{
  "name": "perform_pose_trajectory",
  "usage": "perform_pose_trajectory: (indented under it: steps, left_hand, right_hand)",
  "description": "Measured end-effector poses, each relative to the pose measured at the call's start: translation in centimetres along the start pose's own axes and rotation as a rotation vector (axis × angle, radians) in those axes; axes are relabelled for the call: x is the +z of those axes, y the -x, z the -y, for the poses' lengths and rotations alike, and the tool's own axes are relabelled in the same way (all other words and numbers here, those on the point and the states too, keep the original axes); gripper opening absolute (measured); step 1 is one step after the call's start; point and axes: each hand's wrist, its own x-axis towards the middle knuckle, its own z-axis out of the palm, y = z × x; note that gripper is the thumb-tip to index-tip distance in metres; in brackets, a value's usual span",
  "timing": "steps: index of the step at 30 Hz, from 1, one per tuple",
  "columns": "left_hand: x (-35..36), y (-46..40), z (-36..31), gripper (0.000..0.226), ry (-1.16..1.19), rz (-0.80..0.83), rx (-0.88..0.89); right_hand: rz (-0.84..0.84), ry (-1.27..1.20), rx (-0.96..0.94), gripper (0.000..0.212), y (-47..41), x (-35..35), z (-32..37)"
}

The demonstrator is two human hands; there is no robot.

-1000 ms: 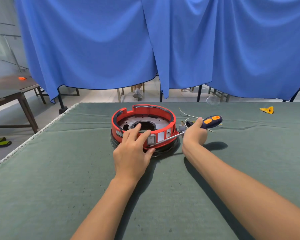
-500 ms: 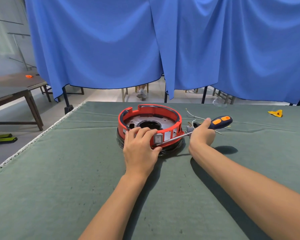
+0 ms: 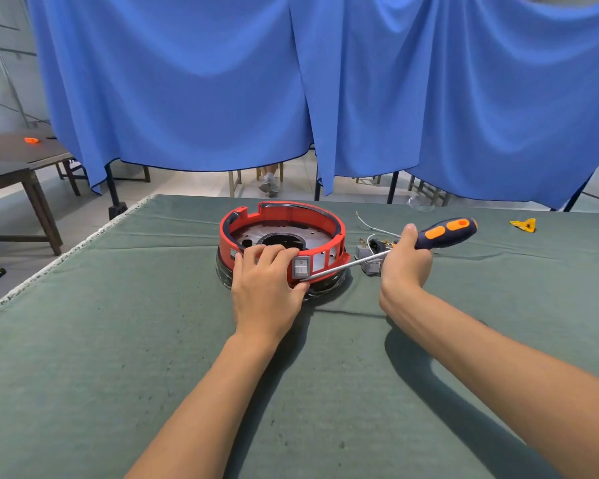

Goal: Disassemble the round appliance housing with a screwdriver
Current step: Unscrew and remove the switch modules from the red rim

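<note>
Left hand [image 3: 268, 285]: fingers curled over the housing [image 3: 281, 243] near rim, bracing.
Right hand [image 3: 406, 262]: clamped on screwdriver [image 3: 395, 248].
Advice: lever gently beside the switch [image 3: 301, 267].

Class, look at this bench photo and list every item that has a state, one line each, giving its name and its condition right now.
Red round housing: top open, inner metal plate exposed, resting on the green table.
Screwdriver: held nearly level, tip at the housing's near wall by the grey switch.
Left hand: fingers curled over the housing's near rim, steadying it.
Right hand: grip closed round the screwdriver handle.
Loose wires: detached, lying on the table.
</note>
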Motion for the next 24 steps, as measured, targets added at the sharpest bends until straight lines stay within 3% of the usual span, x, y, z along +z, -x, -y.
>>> perform_pose_trajectory:
  steps: [6,13,19,24]
  left_hand:
    - [0.2,0.0,-0.1,0.046,-0.004,-0.044,0.024]
    - [0.4,0.1,-0.2,0.053,-0.064,-0.047,0.066]
    - [0.4,0.1,-0.5,0.048,-0.085,-0.054,0.059]
    - [0.4,0.0,-0.4,0.048,-0.11,-0.053,0.078]
  right_hand:
    - [-0.007,0.09,0.177,0.036,-1.4,1.3,-2.5]
    - [-0.005,0.097,0.216,0.039,-2.2,3.0,-2.6]
    - [-0.042,0.051,0.05,0.033,-1.0,1.4,-0.9]
    - [0.044,0.05,-0.123,0.039,1.0,-0.8,1.4]
